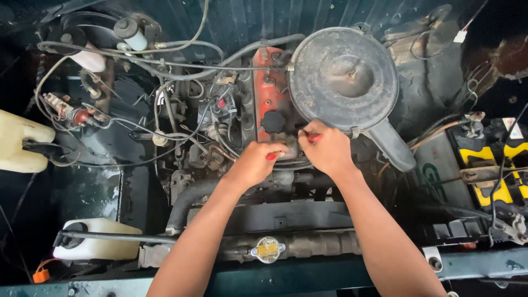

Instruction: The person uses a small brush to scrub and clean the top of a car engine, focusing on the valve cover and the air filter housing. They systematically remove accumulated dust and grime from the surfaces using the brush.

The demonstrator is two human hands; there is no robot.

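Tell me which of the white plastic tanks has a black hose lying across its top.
The low white tank at the bottom left; the taller cream tank at the left edge has none across its top.

both hands meet just before the air cleaner, battery to the right, radiator cap nearest.

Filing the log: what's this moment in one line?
left hand: on red-handled tool | right hand: gripping same | above: round grey metal air-cleaner housing

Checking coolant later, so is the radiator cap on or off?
On. The radiator cap sits flat on the radiator's filler neck, no opening showing.
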